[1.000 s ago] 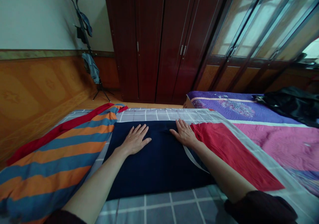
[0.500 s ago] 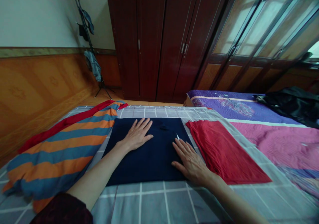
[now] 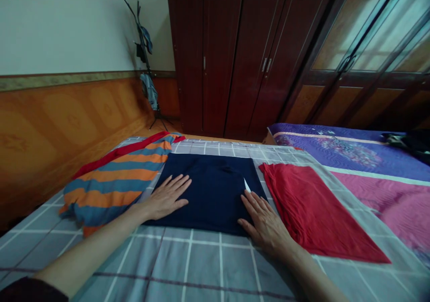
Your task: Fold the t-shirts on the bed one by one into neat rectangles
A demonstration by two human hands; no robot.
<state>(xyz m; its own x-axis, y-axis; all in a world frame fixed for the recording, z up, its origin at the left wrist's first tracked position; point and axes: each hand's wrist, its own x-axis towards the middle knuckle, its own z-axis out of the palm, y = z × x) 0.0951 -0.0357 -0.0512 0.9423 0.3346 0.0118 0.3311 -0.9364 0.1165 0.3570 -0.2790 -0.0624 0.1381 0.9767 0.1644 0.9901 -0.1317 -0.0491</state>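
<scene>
A navy blue garment [image 3: 211, 194], folded into a flat rectangle, lies on the grey checked bedsheet [image 3: 201, 266]. My left hand [image 3: 169, 196] rests flat on its left side, fingers stretched out and palm down. On its right side lies my right hand [image 3: 264, 219], also flat, with the fingers fairly close together. A small white pointed mark [image 3: 247, 185] shows on the navy cloth just beyond my right fingertips. To the right is a folded red garment [image 3: 322, 212]. An orange and blue striped garment [image 3: 117, 185] with a red edge spreads out on the left.
A second bed with a purple and pink cover [image 3: 336, 149] adjoins on the right, with a dark item [image 3: 413, 143] on it. Behind stands a dark red wardrobe [image 3: 228, 60]. A coat rack [image 3: 144, 51] holding clothes is in the far left corner.
My left hand has slid toward me and to the left over the navy garment. My right hand stays near its right edge. The camera view has turned left.
</scene>
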